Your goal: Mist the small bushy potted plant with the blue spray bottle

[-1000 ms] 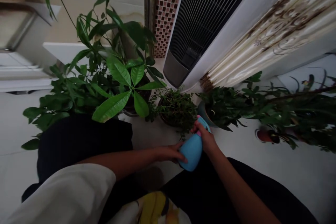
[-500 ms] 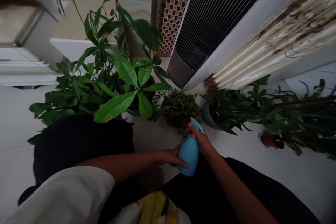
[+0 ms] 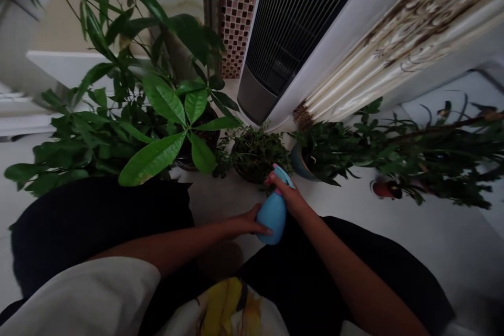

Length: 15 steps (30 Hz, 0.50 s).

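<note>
A blue spray bottle [image 3: 272, 218] with a pink collar is held in front of me, its head tilted away. My right hand [image 3: 286, 191] is wrapped round the neck and trigger. My left hand [image 3: 248, 223] grips the lower body from the left side, its thumb lying across the front. Just beyond the nozzle stands a low bushy potted plant [image 3: 260, 155]. To its left, a taller plant with broad glossy leaves [image 3: 157, 157] reaches towards me. On its right sits a blue-grey pot [image 3: 301, 163] with dark foliage.
A tall floor-standing unit with a dark grille [image 3: 291, 26] rises behind the pots, beside a cream patterned curtain [image 3: 366, 58]. More leafy plants [image 3: 433, 152] and a small red pot [image 3: 381, 189] are at the right. My dark-clothed knees [image 3: 98, 231] flank the bottle.
The view has swung to the right, so the plants and unit appear further left. Both hands keep their hold on the spray bottle, which appears slightly higher and further left.
</note>
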{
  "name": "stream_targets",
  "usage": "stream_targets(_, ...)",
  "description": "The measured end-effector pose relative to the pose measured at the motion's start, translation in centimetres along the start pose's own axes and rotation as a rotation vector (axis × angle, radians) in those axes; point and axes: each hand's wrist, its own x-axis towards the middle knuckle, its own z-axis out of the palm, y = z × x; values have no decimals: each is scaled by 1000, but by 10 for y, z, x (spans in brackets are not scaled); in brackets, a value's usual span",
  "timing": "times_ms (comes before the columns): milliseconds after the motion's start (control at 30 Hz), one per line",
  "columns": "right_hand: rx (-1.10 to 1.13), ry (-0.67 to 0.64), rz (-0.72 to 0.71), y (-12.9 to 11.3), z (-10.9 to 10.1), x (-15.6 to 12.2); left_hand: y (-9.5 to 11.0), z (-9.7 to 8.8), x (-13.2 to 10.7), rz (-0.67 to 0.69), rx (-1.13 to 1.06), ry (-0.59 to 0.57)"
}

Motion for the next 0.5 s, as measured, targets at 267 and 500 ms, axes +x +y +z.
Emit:
stream_targets(267, 347, 202, -180, -19, -19, 24, 35, -9, 6, 68, -425, 93)
stream_targets(500, 360, 402, -772, -143, -48, -15, 72, -26, 8, 51, -679, 479)
